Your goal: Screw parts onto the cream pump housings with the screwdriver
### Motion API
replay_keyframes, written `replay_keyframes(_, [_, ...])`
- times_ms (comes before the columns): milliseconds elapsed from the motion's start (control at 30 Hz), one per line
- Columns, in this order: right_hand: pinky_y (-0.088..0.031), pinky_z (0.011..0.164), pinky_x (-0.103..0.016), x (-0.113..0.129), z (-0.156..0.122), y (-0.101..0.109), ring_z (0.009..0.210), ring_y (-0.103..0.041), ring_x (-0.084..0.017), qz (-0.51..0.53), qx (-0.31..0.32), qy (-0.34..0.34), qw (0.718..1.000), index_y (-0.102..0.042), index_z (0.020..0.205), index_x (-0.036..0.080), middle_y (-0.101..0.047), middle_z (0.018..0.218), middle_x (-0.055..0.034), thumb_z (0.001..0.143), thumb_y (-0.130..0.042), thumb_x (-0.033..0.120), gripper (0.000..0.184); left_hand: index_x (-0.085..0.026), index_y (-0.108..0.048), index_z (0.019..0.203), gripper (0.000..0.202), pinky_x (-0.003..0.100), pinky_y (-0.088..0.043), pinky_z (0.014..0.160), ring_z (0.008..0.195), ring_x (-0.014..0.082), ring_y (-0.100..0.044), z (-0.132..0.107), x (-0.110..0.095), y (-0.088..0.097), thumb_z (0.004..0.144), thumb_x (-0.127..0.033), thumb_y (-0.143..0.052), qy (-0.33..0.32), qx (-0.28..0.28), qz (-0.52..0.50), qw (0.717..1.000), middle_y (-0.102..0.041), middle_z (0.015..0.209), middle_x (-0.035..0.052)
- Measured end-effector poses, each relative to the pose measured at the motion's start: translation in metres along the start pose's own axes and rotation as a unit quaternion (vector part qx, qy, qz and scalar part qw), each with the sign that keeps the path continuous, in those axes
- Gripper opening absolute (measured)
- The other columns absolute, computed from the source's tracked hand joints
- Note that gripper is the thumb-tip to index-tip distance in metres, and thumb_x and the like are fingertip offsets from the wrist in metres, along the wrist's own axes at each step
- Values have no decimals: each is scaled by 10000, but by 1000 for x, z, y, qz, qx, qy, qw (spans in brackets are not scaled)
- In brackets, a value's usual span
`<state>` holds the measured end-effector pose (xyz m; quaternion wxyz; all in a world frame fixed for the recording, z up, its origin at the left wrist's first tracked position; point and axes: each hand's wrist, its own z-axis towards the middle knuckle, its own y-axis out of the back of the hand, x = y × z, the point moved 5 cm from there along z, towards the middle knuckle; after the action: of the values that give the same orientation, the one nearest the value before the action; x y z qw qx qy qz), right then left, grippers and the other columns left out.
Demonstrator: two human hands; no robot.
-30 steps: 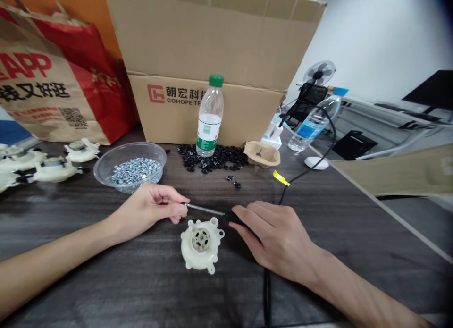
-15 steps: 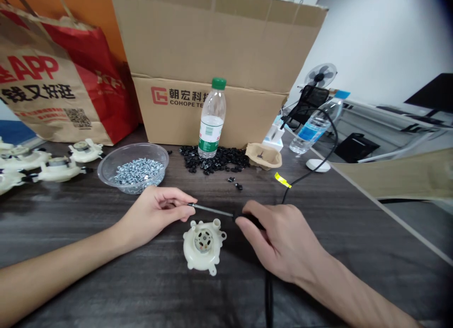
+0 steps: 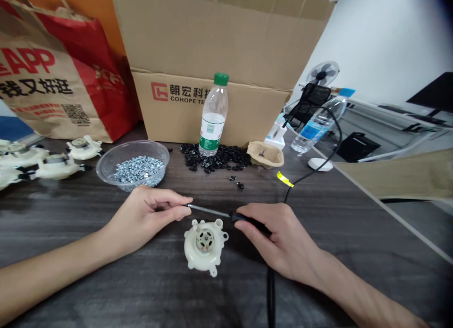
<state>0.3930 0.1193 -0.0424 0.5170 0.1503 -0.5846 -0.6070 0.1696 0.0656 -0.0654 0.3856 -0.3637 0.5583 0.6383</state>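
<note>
A slim metal-shafted screwdriver with a black handle (image 3: pixel 210 211) is held level, with a slight slant, between the two hands above the dark wood-grained table (image 3: pixel 141 290). Its handle is gripped by the right hand (image 3: pixel 283 238), the fingers being curled around it. The far end of the shaft is pinched between the thumb and fingers of the left hand (image 3: pixel 148 217); whether a small piece is also held there cannot be told, as the tip is covered by the fingertips. A round cream plastic housing with a metal motor at its centre (image 3: pixel 205 245) is seen lying on the table just below the shaft, between the hands and touched by neither.

Beyond the left hand, a clear round plastic bowl (image 3: pixel 102 170) is partly filled with small silver screws (image 3: pixel 139 170). Further cream plastic housings (image 3: pixel 56 167) are grouped at the far left. A heap of small black parts (image 3: pixel 230 159) is spread around the foot of a clear plastic bottle with a green cap (image 3: pixel 212 125), and a brown moulded-pulp tray (image 3: pixel 271 163) is placed beside it.
</note>
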Motion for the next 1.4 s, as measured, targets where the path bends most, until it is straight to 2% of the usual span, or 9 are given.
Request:
replay_keyframes(200, [-408,517,-337,15,-11,4,578,-556,-176,-217,-83,159,959,-597,1018,164,-653,716,-31,882,-567,175,140,-181,-759,924,212,206,-521,636,656,129,-651,2,5,-3,796,-342,-710,32,25,-50,998,-741,761,37])
replay_keyframes(367, [-425,521,-334,22,-18,9,608,-617,-182,-276,-133,184,934,-580,1059,218,-704,755,-22,845,-596,122,235,-165,-750,905,198,204,-527,650,637,123,-644,3,3,-6,801,-328,-709,35,34,-89,995,-698,640,17])
replay_keyframes(500, [-363,457,-319,17,-16,12,482,-569,-161,-226,-113,85,964,-589,961,212,-656,630,0,868,-594,309,135,-202,-753,949,213,196,-550,624,667,132,-679,-2,3,-5,796,-347,-721,13,-4,-78,997,-755,826,35])
replay_keyframes(633, [-319,480,-301,5,-6,8,449,-475,-135,-51,22,-60,997,-571,761,211,-534,531,33,957,-375,402,336,-269,-764,942,146,172,-568,700,803,137,-710,-7,-4,-4,804,-294,-723,-69,-33,-11,997,-755,980,-3])
replay_keyframes(767, [-296,494,-264,-6,-2,2,513,-402,-105,156,114,-153,969,-492,621,199,-420,543,54,983,-339,401,442,-281,-765,944,144,179,-566,772,869,146,-711,-9,-12,-1,808,-260,-721,-130,-49,66,988,-758,965,-17])
replay_keyframes(900, [-317,497,-251,-14,-1,-5,552,-405,-107,241,98,-165,951,-577,691,199,-470,600,52,931,-468,470,378,-264,-766,937,130,191,-568,778,846,151,-715,-8,-17,2,822,-264,-706,-153,-43,94,983,-760,953,-11])
replay_keyframes(1000, [-400,537,-255,-16,1,-5,595,-517,-134,210,20,-139,968,-657,759,215,-592,652,32,901,-536,433,287,-259,-770,914,117,192,-567,767,848,157,-716,-7,-16,4,818,-280,-708,-138,-54,93,985,-762,946,-9])
replay_keyframes(1167, [-455,557,-280,-5,0,0,599,-590,-152,84,-57,-7,995,-693,910,200,-681,734,-18,893,-576,279,142,-244,-773,898,145,191,-551,624,699,143,-701,-6,-8,5,808,-335,-705,-63,-43,34,997,-766,889,3])
replay_keyframes(1400, [-479,615,-300,8,-9,14,680,-601,-168,-76,-188,131,970,-617,988,216,-673,767,-32,805,-666,117,213,-179,-755,911,202,202,-546,635,644,133,-669,-3,2,-6,790,-337,-721,25,6,-108,994,-724,695,25])
